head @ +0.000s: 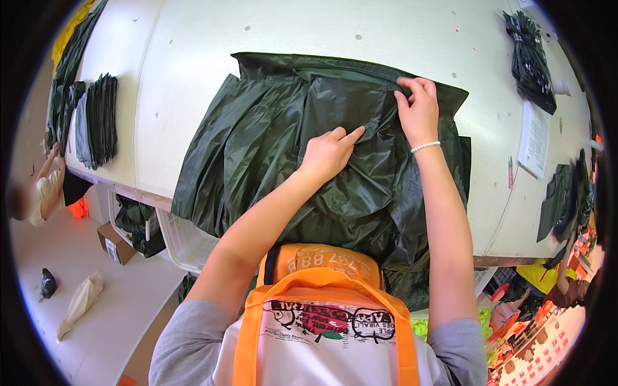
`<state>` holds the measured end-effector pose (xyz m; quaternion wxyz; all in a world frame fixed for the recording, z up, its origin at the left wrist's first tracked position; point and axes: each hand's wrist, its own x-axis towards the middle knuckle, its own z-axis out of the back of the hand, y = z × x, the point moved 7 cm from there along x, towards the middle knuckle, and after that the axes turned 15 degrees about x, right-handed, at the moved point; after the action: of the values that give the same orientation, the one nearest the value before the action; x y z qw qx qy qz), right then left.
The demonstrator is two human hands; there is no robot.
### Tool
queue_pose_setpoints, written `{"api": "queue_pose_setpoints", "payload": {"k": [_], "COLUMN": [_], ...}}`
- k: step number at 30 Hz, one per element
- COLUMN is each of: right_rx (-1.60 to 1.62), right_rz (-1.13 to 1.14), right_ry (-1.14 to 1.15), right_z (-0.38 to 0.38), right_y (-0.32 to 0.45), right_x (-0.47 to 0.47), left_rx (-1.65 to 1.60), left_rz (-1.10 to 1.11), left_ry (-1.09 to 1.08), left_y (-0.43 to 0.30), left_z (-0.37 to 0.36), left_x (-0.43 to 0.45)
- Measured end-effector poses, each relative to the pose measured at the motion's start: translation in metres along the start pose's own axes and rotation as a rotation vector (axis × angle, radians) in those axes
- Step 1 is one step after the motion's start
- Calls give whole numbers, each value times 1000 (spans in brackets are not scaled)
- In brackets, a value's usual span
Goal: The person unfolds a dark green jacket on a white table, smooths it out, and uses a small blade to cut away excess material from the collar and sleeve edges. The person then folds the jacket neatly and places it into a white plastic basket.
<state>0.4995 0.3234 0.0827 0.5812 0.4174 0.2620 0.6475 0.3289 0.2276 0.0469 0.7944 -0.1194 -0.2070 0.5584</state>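
Note:
A dark green coated-fabric garment [270,125] lies wrinkled over the pale tabletop, its lower part hanging off the edge towards my body. Along its upper band runs a long seam or slit, partly folded. My right hand [419,108], with a beaded bracelet at the wrist, pinches the fabric near the right end of that band. Lower and to the left, my left hand [330,152] rests flat on the garment, its index finger extended on the cloth and the other fingers curled.
Folded dark fabric pieces [102,120] are stacked at the left. A bundled dark pile [531,62], printed papers [534,140] and a small pink-handled tool [511,172] are at the right. White crates [188,241] stand below the table edge. Other people work at both sides.

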Motion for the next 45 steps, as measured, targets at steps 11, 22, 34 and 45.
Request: {"api": "queue_pose_setpoints", "payload": {"k": [11,22,34,45], "right_rx": [105,-295,-334,174], "right_rz": [-102,-384,-242,-68], "right_ry": [134,-346,-325,211], "right_z": [-22,267,277,26], "right_y": [22,-235,-235,14], "right_x": [-63,-75,-58,-5], "left_rx": [-222,-46,-262,-184], "left_rz": [285,325,422,325], "left_ry": [-123,-31,-24,-132], "left_y": [1,4,16,12], "left_z": [22,-4,4,17], "left_x": [61,94,89,89]}}
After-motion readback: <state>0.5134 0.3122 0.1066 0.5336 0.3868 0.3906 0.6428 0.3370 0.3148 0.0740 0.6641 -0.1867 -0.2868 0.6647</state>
